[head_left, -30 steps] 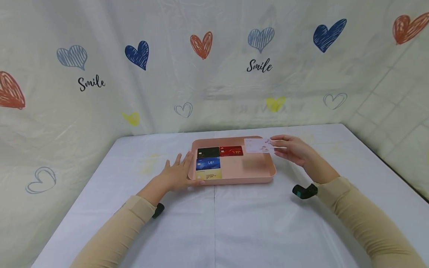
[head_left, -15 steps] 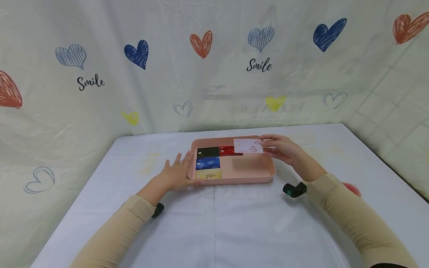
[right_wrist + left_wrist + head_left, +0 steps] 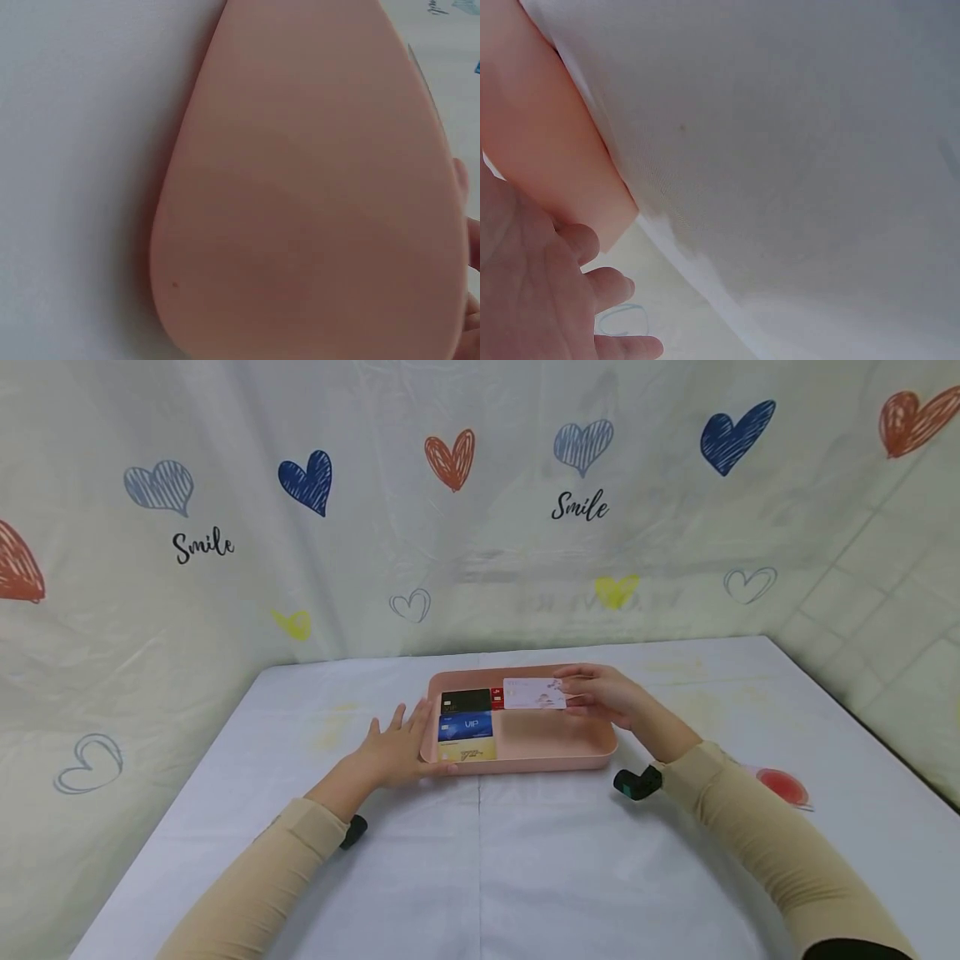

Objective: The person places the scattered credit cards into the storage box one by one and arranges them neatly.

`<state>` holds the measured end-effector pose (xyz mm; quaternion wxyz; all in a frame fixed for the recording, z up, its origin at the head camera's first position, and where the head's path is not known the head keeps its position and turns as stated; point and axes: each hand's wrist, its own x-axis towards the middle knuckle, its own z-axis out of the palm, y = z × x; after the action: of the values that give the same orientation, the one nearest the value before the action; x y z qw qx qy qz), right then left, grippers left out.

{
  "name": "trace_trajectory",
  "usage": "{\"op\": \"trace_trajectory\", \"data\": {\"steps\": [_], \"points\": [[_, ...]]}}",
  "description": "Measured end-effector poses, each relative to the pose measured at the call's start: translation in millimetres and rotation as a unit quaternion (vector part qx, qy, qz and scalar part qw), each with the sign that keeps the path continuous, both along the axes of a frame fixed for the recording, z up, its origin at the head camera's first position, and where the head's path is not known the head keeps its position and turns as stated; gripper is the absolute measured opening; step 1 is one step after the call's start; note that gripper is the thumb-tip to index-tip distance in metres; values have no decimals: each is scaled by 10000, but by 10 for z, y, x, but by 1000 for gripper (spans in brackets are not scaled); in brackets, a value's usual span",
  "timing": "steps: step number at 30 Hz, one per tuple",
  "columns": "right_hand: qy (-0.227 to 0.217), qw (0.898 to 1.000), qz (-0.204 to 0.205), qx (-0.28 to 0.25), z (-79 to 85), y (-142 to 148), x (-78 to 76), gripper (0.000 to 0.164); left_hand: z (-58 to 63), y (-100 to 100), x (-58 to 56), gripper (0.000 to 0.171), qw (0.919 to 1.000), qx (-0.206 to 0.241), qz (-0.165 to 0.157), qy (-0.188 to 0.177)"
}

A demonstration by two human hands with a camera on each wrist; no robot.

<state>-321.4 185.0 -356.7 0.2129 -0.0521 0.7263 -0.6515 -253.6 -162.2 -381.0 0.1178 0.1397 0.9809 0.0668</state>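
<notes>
A shallow pink tray [image 3: 555, 762] lies on the white table. Along its left side sit a black card [image 3: 467, 701], a blue VIP card [image 3: 465, 725] and a gold card [image 3: 467, 750], one below another. Beside the black card, a red card [image 3: 497, 697] is mostly covered by a white card [image 3: 534, 693] with a pink floral print. My right hand [image 3: 603, 697] pinches the white card by its right end, over the tray. My left hand [image 3: 393, 752] rests on the tray's left edge with fingers spread; the left wrist view shows its palm against the pink side wall [image 3: 562, 150].
A red round shape on a clear piece [image 3: 782, 787] lies on the table right of my right forearm. Behind the table hangs a pale curtain [image 3: 510, 552] printed with hearts. Dark wrist cameras [image 3: 637, 783] sit at both cuffs.
My right hand has moved left and slightly down with the white card, which now covers most of the red card. The red shape at right has come into view. My left hand stays put.
</notes>
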Motion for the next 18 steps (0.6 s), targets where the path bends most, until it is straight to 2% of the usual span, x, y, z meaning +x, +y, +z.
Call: {"op": "trace_trajectory", "data": {"steps": [5,12,18], "points": [[46,9998,125,111,-44,-64,-18,44,-34,-5,-29,119,10000,-30,30,-61],[378,9970,309,605,-127,-198,-48,41,-73,-25,-59,120,10000,-82,-21,-21],[395,9961,349,712,-190,-293,-40,39,-23,-10,-18,120,10000,-44,-23,-17]]}}
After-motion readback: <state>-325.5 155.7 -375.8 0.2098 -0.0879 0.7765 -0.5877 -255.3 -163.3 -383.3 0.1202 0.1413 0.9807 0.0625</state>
